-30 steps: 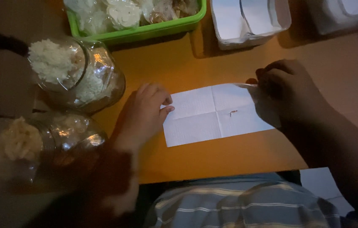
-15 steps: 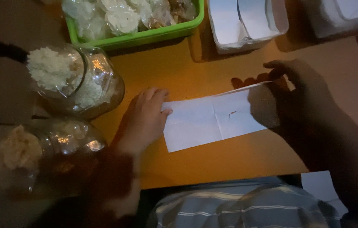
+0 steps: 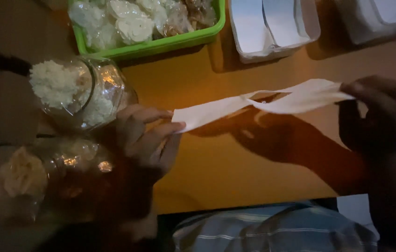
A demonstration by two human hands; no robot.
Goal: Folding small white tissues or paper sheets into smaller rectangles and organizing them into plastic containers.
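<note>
- Currently left hand (image 3: pixel 146 140) pinches one end of white paper sheet (image 3: pixel 258 103), right hand (image 3: pixel 380 114) the other; sheet lifted off bench (image 3: pixel 235 182).
- Risk: uneven pull likely tears the sheet.
- Risk: left elbow could knock glass jar (image 3: pixel 83 91) close beside it.

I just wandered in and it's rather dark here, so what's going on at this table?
A person is holding a white sheet of paper up off the orange table, one end in the left hand, the other in the right hand. It sags and twists in the middle. Beside the left hand stand two glass jars of pale food. Further back sit a green tray of wrapped food and a white container of paper.
</note>
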